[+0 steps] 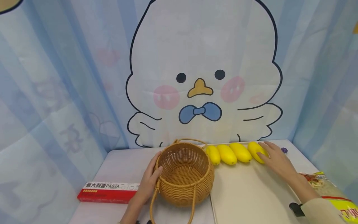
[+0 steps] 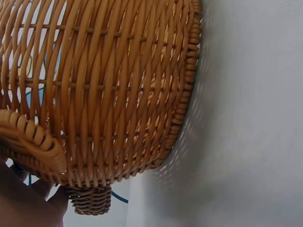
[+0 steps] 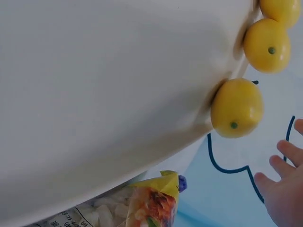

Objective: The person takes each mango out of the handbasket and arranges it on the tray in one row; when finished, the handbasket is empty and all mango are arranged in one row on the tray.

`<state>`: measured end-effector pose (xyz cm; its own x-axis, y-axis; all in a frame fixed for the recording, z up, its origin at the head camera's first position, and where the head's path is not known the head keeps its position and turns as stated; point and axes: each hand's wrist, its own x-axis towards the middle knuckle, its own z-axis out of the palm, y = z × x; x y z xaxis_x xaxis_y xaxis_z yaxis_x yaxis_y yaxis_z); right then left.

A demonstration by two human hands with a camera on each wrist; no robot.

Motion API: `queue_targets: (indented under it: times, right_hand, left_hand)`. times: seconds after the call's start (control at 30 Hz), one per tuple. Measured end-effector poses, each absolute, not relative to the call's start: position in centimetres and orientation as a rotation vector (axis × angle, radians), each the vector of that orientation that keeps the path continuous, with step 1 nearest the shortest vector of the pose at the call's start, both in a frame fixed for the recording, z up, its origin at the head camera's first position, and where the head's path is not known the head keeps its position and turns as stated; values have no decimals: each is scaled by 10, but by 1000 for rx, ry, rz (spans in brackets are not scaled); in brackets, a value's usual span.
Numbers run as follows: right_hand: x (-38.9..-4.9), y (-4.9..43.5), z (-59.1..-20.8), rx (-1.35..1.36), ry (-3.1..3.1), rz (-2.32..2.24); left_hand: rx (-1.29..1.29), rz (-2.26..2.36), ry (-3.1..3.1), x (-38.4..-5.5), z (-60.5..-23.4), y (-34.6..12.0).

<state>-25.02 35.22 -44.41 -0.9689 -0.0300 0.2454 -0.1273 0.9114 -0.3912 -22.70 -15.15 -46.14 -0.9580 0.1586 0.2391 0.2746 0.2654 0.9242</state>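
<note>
A round wicker basket (image 1: 185, 193) with two looped handles stands in front of me, its inside showing bare weave. My left hand (image 1: 146, 180) holds the basket's left side, with the thumb at the rim. In the left wrist view, the fingers (image 2: 42, 189) show at the lower left beside the rim. Several yellow oblong fruits (image 1: 227, 154) lie in a row along the board's back edge. Over the rightmost fruit (image 1: 255, 151) reaches my right hand (image 1: 277, 158), thumb and fingers apart. The right wrist view shows its fingers spread beside that fruit (image 3: 236, 109).
At left lies a red and white pasta box (image 1: 109, 193). A cream board (image 1: 249, 189) covers the table's right part. Beyond the right forearm are a yellow food packet (image 1: 330, 193) and a small purple object (image 1: 284, 150). A cartoon-printed curtain (image 1: 201, 56) hangs behind.
</note>
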Motion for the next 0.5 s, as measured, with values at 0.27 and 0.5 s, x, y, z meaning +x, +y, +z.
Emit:
queue_targets:
  times: [0.27,0.5]
  right_hand:
    - [-244,350,-440,170,-2811,482]
    - [-239,349,-436,210,-2790,383]
  left_hand:
    - [-444,-1619,-2512,-229,-455,-158]
    - [-351,-1291,-2660,-229,-447,-173]
